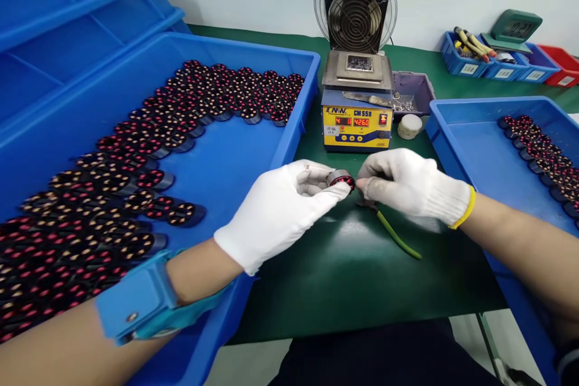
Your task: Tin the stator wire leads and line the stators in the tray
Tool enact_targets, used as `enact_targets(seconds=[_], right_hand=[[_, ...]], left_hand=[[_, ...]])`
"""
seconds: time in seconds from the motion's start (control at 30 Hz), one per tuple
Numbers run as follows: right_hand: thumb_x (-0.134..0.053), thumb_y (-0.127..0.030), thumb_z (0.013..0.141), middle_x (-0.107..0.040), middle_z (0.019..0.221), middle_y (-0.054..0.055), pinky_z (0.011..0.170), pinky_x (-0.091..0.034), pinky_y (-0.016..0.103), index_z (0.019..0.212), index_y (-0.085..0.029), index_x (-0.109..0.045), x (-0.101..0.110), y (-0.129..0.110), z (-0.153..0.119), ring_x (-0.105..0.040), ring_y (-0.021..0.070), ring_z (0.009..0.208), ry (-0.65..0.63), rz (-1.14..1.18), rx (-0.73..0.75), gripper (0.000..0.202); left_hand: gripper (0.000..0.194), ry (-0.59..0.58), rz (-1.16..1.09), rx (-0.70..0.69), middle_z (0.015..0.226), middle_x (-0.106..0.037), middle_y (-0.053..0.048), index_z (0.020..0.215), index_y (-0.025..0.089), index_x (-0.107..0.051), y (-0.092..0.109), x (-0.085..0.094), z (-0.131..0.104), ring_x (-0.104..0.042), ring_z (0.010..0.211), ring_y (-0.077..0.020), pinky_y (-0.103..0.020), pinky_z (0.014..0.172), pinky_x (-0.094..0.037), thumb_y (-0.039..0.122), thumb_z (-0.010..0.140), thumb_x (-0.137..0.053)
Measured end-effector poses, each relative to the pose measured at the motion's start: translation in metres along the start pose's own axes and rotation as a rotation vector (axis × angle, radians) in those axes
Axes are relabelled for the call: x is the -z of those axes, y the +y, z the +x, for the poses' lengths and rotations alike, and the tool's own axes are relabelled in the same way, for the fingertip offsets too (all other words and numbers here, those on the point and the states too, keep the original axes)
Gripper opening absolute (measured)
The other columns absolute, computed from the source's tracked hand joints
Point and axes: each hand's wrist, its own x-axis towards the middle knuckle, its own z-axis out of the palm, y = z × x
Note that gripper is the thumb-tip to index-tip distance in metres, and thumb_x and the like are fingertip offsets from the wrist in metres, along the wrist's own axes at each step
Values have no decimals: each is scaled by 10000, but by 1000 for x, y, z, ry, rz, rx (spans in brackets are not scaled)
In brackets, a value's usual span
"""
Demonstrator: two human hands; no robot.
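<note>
My left hand (289, 202), in a white glove, grips a small round motor stator (341, 178) with a grey outer ring and red windings on a black face. It is held tilted above the green table, in front of the solder pot. Just to its right, my right hand (398, 184), also gloved, has thumb and fingertips pinched together at the stator's edge. Whatever lies in that pinch is too small to make out. Beneath the right hand lies a pair of cutters with a green handle (398, 234), its head partly covered by the fingers.
Many similar stators fill much of the large blue tray (283, 151) at left. Another blue tray (474, 151) at right holds rows of them. Behind my hands stands a yellow-fronted solder pot (357, 126) with a fan (356, 21), beside a purple bin (418, 87) and a white round block (409, 126).
</note>
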Motion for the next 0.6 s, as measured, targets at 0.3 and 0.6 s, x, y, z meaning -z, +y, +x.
enact_targets(seconds=[0.3,0.6], right_hand=[[-623,-206,806,-702,1061,24,779,-537,272,1224,-189,-621,-14,8,4,-666,169,908,14,251,110,418],[-606,-160,805,-704,1045,17,802,-572,288,1064,-193,-669,-16,4,2,-674,173,909,155,358,4,269]], left_hand=[[382,-37,102,-27,897,-756,15,960,249,-689,-5,-1,-3,-709,842,-232,-303,769,-568,495,671,-728],[327,-70,397,-78,650,-693,24,613,236,-629,2,4,-9,-658,631,-188,-295,642,-533,544,721,-646]])
